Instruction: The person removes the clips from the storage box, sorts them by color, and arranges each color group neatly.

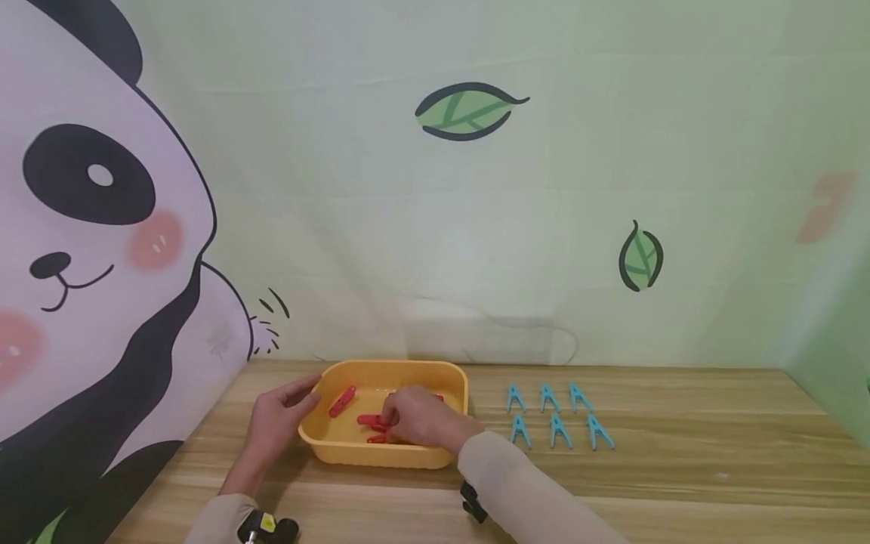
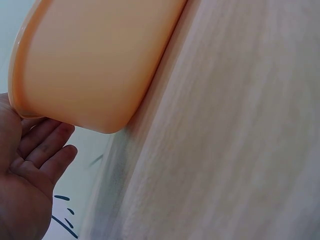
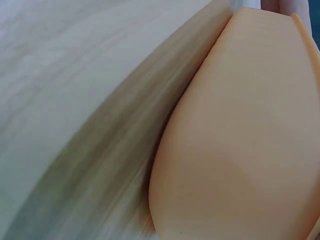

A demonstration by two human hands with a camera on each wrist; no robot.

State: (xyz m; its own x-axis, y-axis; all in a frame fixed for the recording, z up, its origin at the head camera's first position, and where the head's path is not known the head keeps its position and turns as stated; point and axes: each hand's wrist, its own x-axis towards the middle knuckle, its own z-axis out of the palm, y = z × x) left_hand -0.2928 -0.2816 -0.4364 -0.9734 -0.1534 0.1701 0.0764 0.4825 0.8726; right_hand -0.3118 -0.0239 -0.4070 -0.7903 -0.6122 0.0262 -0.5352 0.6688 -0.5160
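Note:
A yellow plastic basin stands on the wooden table with several red clothespins lying in it. My left hand holds the basin's left rim, with the thumb over the edge. In the left wrist view, the fingers of that hand lie by the outer wall under the rim. My right hand reaches down into the basin, its bent fingers among the red clothespins, one of them right beside the fingertips. Whether it pinches one is hidden. The right wrist view shows mostly the basin's outer wall.
Several blue clothespins lie in two rows on the wooden table, right of the basin. Behind the table hangs a pale green backdrop printed with a panda and leaves.

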